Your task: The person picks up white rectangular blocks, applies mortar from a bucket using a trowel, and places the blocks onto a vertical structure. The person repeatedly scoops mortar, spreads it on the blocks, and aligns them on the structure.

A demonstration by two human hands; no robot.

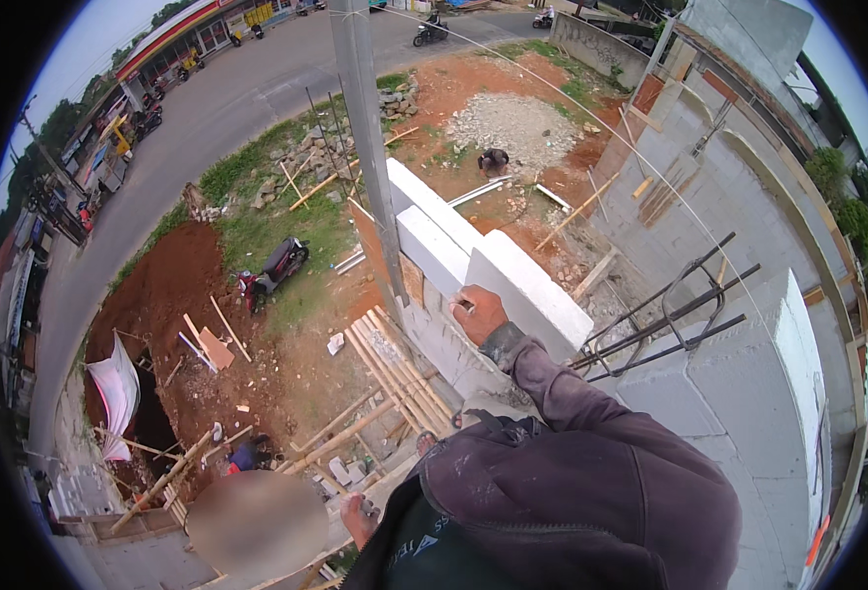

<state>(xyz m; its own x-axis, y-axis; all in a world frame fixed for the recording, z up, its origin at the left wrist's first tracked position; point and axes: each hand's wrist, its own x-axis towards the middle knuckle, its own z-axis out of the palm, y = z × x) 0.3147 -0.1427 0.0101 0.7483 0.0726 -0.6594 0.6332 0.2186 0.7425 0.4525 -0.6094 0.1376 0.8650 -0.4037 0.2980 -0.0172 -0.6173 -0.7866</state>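
Right hand [480, 313]: out in front, up against the near left edge of the big white block [532, 295]. Dusty cuff, purple-ish sleeve [567, 379] behind it.
Grip: fingers curled in, thumb close to them. Can't honestly tell if anything small is pinched in there, or how firmly it's touching the block.
Left hand: can't say for sure. There's a bit of bare skin [358, 516] by the jacket [581, 492], but hand or foot, no idea.
White block: sits at the near end of a row of white blocks [439, 246] on top of the wall [444, 339], kinda skewed to the row.
Post [363, 138]: tall grey thing, just left of the row.
Rebar [670, 320]: open cage sticking out right of the block, next to a grey block wall [739, 403].
Bamboo [394, 369]: bunch of poles lower down, left of the wall.
Ground: red dirt [163, 285] and grass, with a motorbike [276, 270] parked on it.
People: one crouched [494, 159] near the gravel [517, 128], another in blue [247, 454] down lower left, right above a blurred-out oval.
Way back: curved road [257, 93], shop [203, 39] on the far side.
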